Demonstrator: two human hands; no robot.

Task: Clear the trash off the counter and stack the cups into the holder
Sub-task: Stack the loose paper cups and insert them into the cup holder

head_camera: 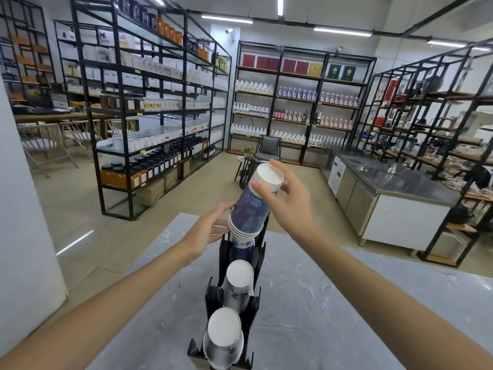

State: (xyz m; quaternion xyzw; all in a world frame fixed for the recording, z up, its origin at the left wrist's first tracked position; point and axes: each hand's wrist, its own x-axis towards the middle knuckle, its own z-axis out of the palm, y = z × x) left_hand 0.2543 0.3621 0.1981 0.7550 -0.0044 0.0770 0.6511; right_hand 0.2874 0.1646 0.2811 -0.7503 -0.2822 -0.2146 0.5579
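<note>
Right hand [286, 201] clamps its thumb and fingers around the white base of an upturned stack of blue patterned cups [249, 209], tilted over the far slot of the black cup holder [241, 265]. Left hand [205, 231] lies flat and spread against the stack's left side, fingertips touching the rims, gripping nothing.

The stack's lowest rims sit just at the top of the far slot, over another cup already in it; how far they have entered is hidden by the holder's walls. Two more upturned cup stacks fill the middle slot [238, 283] and the near slot [224, 335]. The holder's base is cut off by the bottom edge, and the cups' patterns blur too much to read.

The holder stands on a grey, scuffed marble-look counter [333, 303]. Beyond it lies a beige floor, black metal shelving [149, 102] packed with jars and bottles whose labels are illegible, a grey chair [268, 149] at the back, and a steel worktop [394, 178] on the right.
</note>
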